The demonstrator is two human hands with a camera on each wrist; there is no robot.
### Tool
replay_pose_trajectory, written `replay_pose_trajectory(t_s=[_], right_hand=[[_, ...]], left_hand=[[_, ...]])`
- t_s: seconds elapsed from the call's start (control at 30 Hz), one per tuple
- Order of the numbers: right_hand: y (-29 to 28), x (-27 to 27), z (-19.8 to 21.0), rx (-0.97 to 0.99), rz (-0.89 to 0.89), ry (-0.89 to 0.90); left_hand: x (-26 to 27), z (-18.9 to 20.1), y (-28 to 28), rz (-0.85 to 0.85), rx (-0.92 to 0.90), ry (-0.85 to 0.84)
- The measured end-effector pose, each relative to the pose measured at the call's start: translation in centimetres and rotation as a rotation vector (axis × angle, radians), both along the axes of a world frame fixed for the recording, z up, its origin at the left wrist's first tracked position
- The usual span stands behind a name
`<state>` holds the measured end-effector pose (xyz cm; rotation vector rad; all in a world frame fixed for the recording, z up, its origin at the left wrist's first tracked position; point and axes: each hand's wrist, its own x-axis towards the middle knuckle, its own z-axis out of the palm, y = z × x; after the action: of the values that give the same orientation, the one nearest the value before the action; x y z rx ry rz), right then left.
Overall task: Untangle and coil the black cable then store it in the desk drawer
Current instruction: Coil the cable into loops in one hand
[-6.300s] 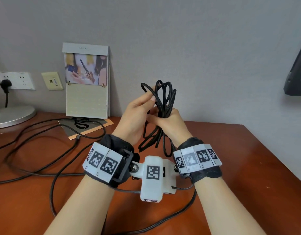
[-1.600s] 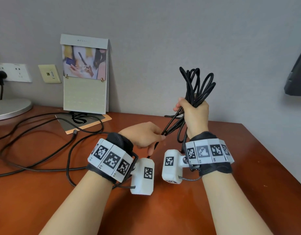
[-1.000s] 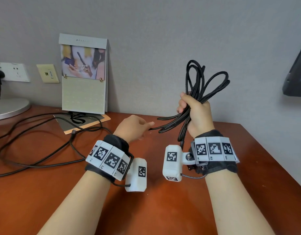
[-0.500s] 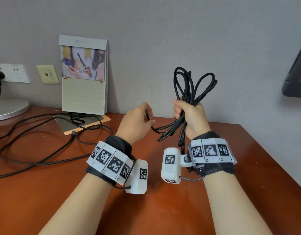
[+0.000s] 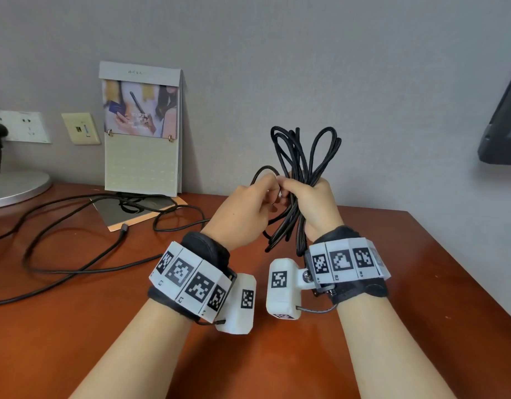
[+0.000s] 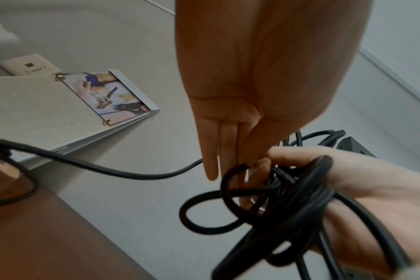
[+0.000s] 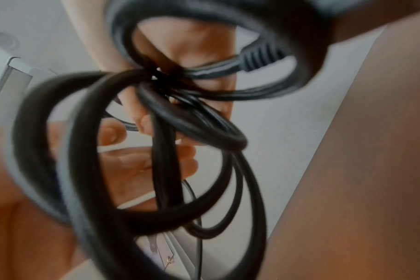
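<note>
Gripping the bundled black cable in the right hand above the desk — left hand pinching one strand beside it.

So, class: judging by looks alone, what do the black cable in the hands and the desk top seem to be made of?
Black cable: probably a rubber or soft plastic jacket, matte; it bends into smooth loops without kinking and shows only faint highlights.
Desk top: looks like reddish-brown wood or wood-look laminate, semi-gloss; the surface gives soft reflections. Which of the two cannot be told.

Desk calendar, wall sockets, monitor corner.
</note>
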<state>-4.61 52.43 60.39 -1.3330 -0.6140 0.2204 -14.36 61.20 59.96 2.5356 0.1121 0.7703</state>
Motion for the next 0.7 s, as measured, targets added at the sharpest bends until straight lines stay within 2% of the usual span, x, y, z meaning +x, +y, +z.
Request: replay_pose_trajectory(t_s=[0.17, 0.4, 0.5, 0.6, 0.7], right_hand=[[0.1, 0.2, 0.0, 0.019, -0.034, 0.05], [0.2, 0.1, 0.0, 0.043, -0.047, -0.003], [0.3, -0.3, 0.1, 0.07, -0.039, -0.044], [0.2, -0.4, 0.2, 0.103, -0.023, -0.057], [0.0, -0.3, 0.1, 0.126, -0.015, -0.081]], left_hand=[[0.0, 0.2, -0.4, -0.019, 0.035, 0.007], [0.0, 0.4, -0.9, -0.034, 0.106, 0.065], [-0.1, 0.8, -0.7, -0.025, 0.045, 0.136], [-0.5, 1.2, 0.1, 0.089, -0.013, 0.178], [-0.8, 1.0, 0.9, 0.352, 0.007, 0.099]])
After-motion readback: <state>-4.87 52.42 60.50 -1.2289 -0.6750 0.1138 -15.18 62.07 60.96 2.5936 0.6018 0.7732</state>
